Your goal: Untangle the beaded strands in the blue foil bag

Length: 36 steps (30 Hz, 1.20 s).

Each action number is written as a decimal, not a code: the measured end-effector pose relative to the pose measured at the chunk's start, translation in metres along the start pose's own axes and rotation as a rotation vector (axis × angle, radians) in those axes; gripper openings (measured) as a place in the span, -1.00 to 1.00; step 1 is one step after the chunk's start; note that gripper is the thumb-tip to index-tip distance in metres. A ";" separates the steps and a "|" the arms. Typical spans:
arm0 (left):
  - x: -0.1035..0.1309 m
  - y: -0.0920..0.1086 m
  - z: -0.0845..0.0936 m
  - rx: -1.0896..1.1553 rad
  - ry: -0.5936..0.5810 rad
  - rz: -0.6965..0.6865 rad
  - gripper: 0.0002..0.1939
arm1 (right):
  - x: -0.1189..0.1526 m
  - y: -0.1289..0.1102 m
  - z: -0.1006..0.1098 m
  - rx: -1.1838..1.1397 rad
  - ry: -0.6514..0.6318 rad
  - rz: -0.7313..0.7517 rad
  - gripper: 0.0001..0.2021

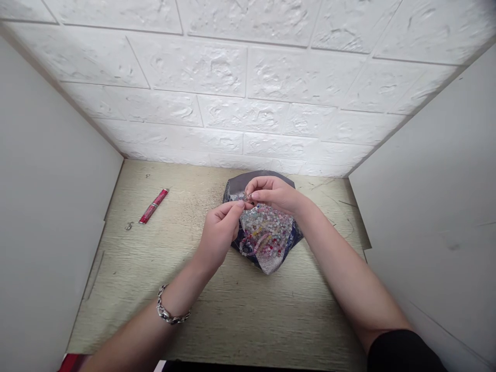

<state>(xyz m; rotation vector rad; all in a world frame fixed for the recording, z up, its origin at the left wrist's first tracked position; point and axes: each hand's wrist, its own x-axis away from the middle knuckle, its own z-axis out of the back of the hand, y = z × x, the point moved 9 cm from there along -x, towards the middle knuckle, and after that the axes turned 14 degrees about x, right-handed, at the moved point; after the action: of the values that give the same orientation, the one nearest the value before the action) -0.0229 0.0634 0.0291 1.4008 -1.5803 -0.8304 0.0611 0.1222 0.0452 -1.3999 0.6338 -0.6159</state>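
Both hands meet in a pinch over a dark, open bag [244,182] holding many small coloured beads [267,232]. My left hand [221,230] is closed, thumb pressed on the index finger, at the bag's left edge. My right hand [273,193] is closed too, its fingertips just above and to the right of the left ones. Between the fingertips is something tiny, too small to make out. The beads are white, pink, red, yellow and pale blue, and some seem strung together.
A red tube-like stick [154,206] lies on the wood-grain table [256,315] at the left. Near it are small shiny metal bits [129,226]. Thin dark strands [344,203] lie at the right. A white brick-pattern wall [248,72] and two side panels enclose the table.
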 end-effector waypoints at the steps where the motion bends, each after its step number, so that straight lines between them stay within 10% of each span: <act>1: 0.000 0.000 0.000 -0.002 0.002 -0.001 -0.77 | 0.000 0.000 0.000 -0.001 -0.003 0.000 -0.88; 36: -0.005 -0.015 -0.008 0.109 -0.084 0.162 -0.65 | 0.011 -0.039 -0.015 0.454 -0.022 0.054 -0.87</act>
<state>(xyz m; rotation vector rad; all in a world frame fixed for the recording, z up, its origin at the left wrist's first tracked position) -0.0090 0.0662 0.0188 1.3065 -1.8014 -0.7241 0.0567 0.1014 0.0829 -0.9615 0.4751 -0.6520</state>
